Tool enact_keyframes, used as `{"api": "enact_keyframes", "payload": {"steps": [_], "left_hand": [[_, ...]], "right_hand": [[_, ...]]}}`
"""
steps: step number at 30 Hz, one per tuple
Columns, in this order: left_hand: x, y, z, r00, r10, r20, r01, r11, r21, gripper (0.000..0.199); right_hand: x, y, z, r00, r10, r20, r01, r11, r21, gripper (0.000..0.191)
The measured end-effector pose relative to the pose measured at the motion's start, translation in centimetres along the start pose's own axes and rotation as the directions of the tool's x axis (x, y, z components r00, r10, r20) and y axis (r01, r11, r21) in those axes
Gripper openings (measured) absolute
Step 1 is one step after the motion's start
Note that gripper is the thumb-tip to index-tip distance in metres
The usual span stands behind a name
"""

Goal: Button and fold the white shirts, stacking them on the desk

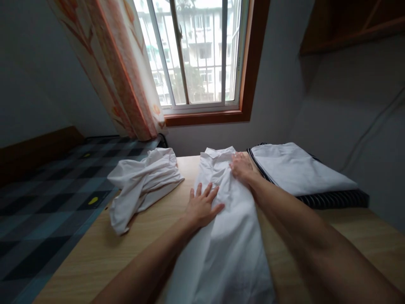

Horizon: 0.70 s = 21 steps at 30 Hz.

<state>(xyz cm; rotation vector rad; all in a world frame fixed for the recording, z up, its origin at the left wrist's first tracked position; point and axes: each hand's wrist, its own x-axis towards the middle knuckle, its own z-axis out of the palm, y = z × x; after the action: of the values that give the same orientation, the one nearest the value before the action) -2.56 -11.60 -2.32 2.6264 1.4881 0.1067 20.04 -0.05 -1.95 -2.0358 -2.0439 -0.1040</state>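
A white collared shirt (232, 249) lies lengthwise on the wooden table, folded into a long narrow shape. Its collar (218, 152) points to the far edge, and the cloth below it is wrinkled. My left hand (202, 207) rests flat on the shirt's left part, fingers spread. Near the collar, on the right shoulder edge, my right hand (241, 165) has its fingers bent and closed on the cloth; it is slightly blurred, and the fingertips are partly hidden.
A crumpled white garment (147, 177) lies at the table's left. At the right, a folded white garment (300, 166) rests on dark striped cloth (335, 199). Left of the wooden table (95, 261) is a bed with checked bedding (41, 215). A curtain (126, 84) hangs by the window.
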Motion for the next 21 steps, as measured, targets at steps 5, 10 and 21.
{"api": "enact_keyframes", "payload": {"steps": [5,10,21], "left_hand": [[1.1,2.2,0.7,0.991,-0.097,-0.089,0.097,0.995,-0.003,0.075],[-0.4,3.2,0.6,0.995,-0.058,-0.082,0.060,0.998,0.012,0.074],[6.7,1.3,-5.3,0.981,0.131,-0.143,-0.147,0.983,-0.109,0.035]], "right_hand": [[-3.8,-0.8,0.4,0.973,-0.183,0.138,0.175,0.982,0.066,0.063],[-7.5,0.0,0.5,0.944,-0.274,0.183,0.257,0.960,0.111,0.067],[-9.4,0.4,-0.6,0.967,-0.252,0.046,0.236,0.946,0.223,0.048]]}}
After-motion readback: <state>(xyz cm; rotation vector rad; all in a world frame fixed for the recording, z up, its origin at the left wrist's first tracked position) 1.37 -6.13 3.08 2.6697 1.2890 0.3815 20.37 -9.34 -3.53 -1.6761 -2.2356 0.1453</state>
